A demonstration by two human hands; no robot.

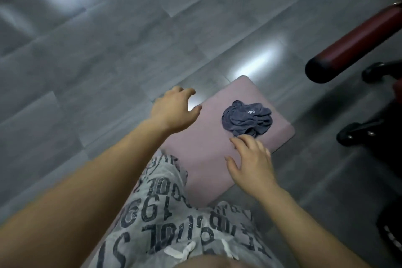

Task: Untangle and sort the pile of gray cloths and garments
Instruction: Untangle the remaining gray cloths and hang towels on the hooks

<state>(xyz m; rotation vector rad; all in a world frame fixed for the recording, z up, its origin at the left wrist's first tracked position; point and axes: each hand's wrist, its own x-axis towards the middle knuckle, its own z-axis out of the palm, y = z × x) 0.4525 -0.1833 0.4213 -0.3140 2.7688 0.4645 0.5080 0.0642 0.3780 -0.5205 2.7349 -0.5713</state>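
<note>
A small crumpled pile of dark gray cloths [247, 118] lies bunched on the far right part of a pink cushioned seat [195, 143]. My right hand [250, 163] hovers just in front of the pile with fingers spread, its fingertips close to the nearest fold and holding nothing. Over the seat's left edge my left hand [176, 111] is stretched out, fingers loosely bent and empty. How many pieces make up the pile cannot be told.
My legs in gray shorts with dark printed letters [174, 220] fill the lower middle. Gray floor tiles [97, 50] surround the seat. A dark red padded bar [352, 45] and black chair castors [359, 135] stand at the right.
</note>
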